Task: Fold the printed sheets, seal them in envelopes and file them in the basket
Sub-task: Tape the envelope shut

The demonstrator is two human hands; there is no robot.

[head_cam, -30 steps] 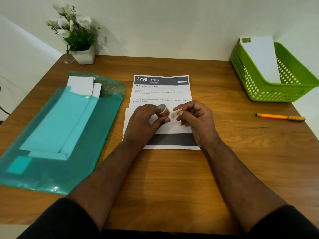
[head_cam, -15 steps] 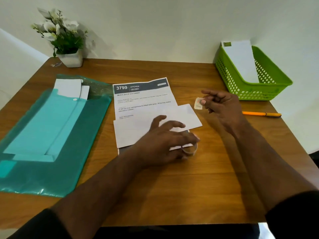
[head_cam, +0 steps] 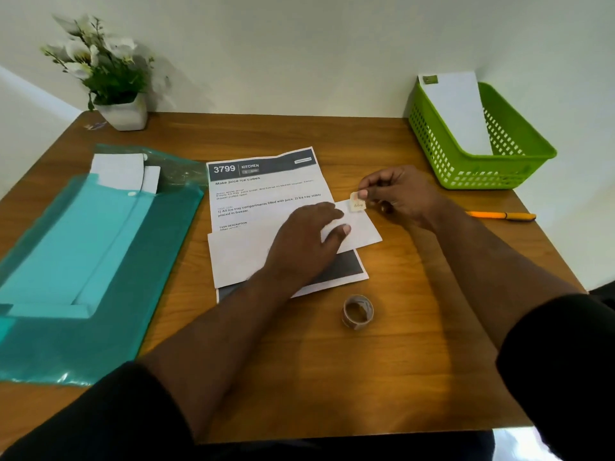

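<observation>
On the printed sheet (head_cam: 266, 194), the flat left hand (head_cam: 306, 241) presses a white envelope (head_cam: 361, 229); the right hand (head_cam: 399, 194) pinches a small sticker (head_cam: 356, 203).

Black sleeves (head_cam: 559, 354) pushed up, forearms bare down to both hands.

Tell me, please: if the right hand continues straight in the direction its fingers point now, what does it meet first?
Probably the left hand. The right hand holds a small sticker and points left, over the envelope corner; height above the paper is unclear.
</observation>
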